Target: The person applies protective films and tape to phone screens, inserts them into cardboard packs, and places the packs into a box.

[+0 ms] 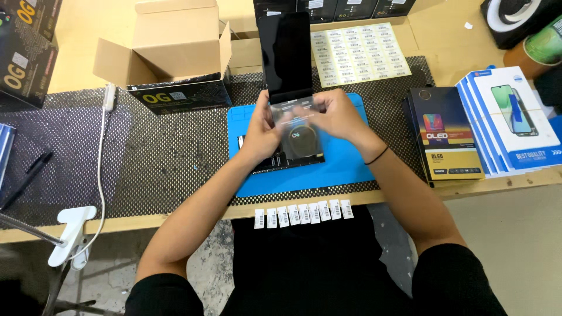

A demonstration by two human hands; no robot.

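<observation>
My left hand (259,132) and my right hand (332,114) hold a long black phone screen panel (285,50) between them over a blue work mat (345,167). The panel stands tilted away from me. Its lower end sits in a clear plastic sleeve (297,126), where my fingers pinch it from both sides. A black flat box or tray (275,164) lies on the mat under my hands. A black band circles my right wrist.
An open cardboard box (170,52) stands at the back left. A sheet of barcode stickers (358,54) lies behind the mat. Several small labels (303,214) hang off the table's front edge. Stacked screen boxes (448,137) (509,117) sit right. A white clamp lamp (73,231) grips the edge left.
</observation>
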